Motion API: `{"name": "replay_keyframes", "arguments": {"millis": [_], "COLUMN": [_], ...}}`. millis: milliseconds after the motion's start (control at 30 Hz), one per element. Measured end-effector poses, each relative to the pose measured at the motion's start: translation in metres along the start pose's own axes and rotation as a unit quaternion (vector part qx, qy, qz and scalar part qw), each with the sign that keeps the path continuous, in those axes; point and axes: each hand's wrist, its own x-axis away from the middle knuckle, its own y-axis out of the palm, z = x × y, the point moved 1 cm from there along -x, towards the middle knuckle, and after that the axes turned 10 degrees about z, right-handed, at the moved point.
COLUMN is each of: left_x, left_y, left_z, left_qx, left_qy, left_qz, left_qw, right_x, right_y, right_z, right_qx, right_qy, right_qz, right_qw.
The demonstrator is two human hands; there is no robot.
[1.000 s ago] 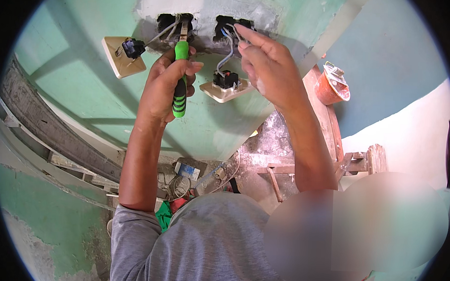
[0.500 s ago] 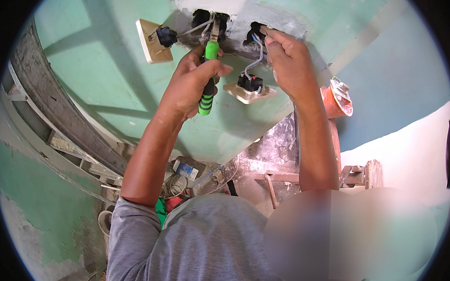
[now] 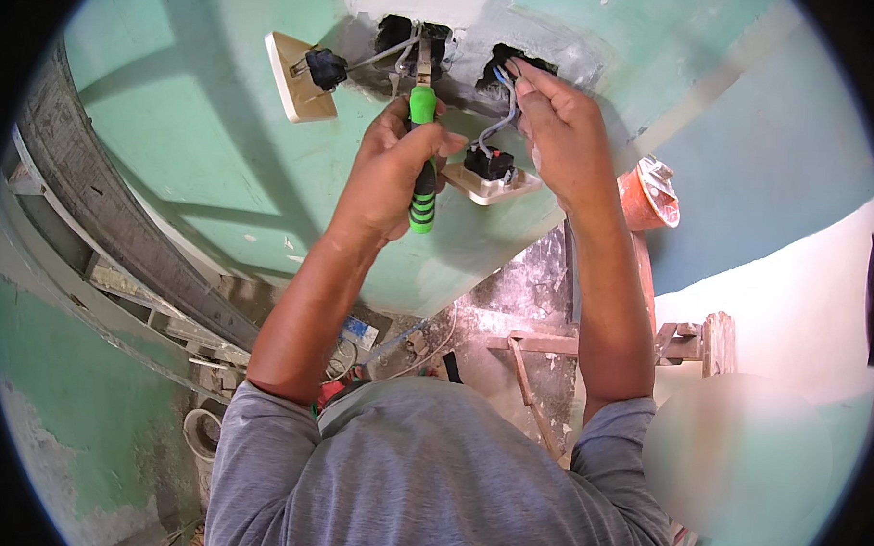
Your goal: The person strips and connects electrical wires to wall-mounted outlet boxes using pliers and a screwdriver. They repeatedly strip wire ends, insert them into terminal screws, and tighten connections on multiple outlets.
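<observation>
In my left hand (image 3: 393, 166) is a pair of pliers (image 3: 423, 162) with green and black handles. Their metal jaws reach up to the left wall box opening (image 3: 395, 29); what the jaws touch is too small to tell. My right hand (image 3: 569, 133) has its thumb and fingers closed at the right wall box opening (image 3: 541, 63), beside blue and grey wires (image 3: 508, 100); the fingertips are partly hidden in the hole. A wall socket (image 3: 489, 171) hangs face down on those wires. Another socket (image 3: 304, 76) dangles from the left opening on a grey cable.
An orange bucket (image 3: 644, 198) stands right of my right forearm. Below it are a wooden frame (image 3: 680, 347) and a leaning stick. A curved metal-edged structure (image 3: 122, 204) runs along the left. A blue and white box (image 3: 360, 332) and loose cable lie on the floor, with a pail (image 3: 201, 432) at lower left.
My left hand and the pliers have shifted slightly right and down relative to the view. My right hand stays at the right opening.
</observation>
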Motion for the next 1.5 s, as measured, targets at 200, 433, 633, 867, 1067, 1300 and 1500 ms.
{"name": "replay_keyframes", "arguments": {"millis": [200,433,633,867,1067,1300,1500], "left_x": [0.001,-0.002,-0.004,-0.011,-0.008,-0.010,-0.006], "left_y": [0.009,0.003,-0.003,-0.004,-0.008,-0.008,0.000], "left_z": [-0.010,-0.002,0.003,0.006,0.006,-0.002,-0.008], "left_qx": [0.064,0.067,0.071,0.046,-0.010,0.010,0.072], "left_qy": [-0.014,-0.027,-0.024,-0.010,0.007,0.018,0.000], "left_qz": [0.002,-0.023,-0.039,-0.023,-0.026,-0.022,-0.033], "left_qw": [0.998,0.997,0.996,0.999,1.000,1.000,0.997], "right_x": [-0.003,-0.004,0.001,-0.007,-0.010,-0.003,0.003], "right_y": [-0.002,-0.005,-0.006,-0.005,-0.003,-0.005,-0.009], "right_z": [0.000,-0.014,-0.015,0.000,0.006,-0.007,-0.013], "right_qx": [-0.025,-0.108,-0.141,-0.031,0.048,0.089,0.098], "right_qy": [0.026,0.092,0.118,0.011,-0.044,0.002,-0.002], "right_qz": [-0.012,-0.038,-0.070,-0.061,-0.033,-0.043,-0.026], "right_qw": [0.999,0.989,0.980,0.998,0.997,0.995,0.995]}}
